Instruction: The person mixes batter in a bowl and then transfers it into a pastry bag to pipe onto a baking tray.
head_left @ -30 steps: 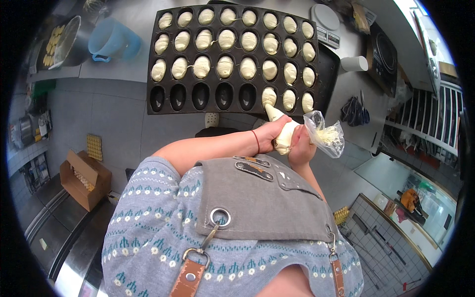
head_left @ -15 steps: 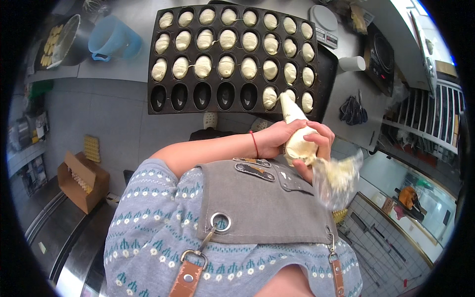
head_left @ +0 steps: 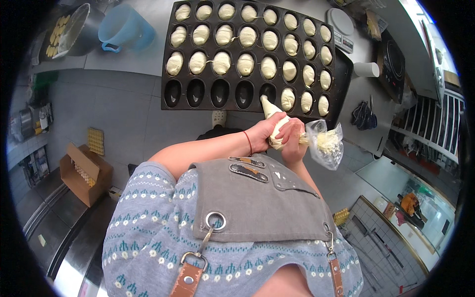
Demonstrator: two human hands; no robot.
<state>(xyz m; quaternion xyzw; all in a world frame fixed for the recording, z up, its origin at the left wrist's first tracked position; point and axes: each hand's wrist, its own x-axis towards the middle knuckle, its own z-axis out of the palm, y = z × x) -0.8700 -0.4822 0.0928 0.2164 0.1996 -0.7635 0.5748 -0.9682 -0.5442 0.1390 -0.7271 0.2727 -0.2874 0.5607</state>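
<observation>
Both my hands grip a piping bag of pale cream batter (head_left: pixel 274 117). My left hand (head_left: pixel 263 132) is wrapped round its lower part, my right hand (head_left: pixel 292 143) holds it higher up, beside the loose, crumpled clear top (head_left: pixel 327 145). The tip rests at an oval cavity in the near row of a dark moulded tray (head_left: pixel 166 64), just left of the filled ones. The three far rows and the right end of the near row hold batter mounds; several near-left cavities are unfilled and glossy.
A blue jug (head_left: pixel 126 27), metal bowl (head_left: pixel 81 32) and small biscuits (head_left: pixel 58 34) stand at left. Right are a scale (head_left: pixel 341 27), white cup (head_left: pixel 366 70), dark tray (head_left: pixel 344 74), cooktop (head_left: pixel 394 62) and dark bundle (head_left: pixel 361 116). An open carton (head_left: pixel 84 175) and egg flats (head_left: pixel 95 141) sit lower left.
The bag's tip has moved left from the filled cavities to the adjacent unfilled one. My right hand has shifted left and closed further round the bag. The tray appears further right in the view.
</observation>
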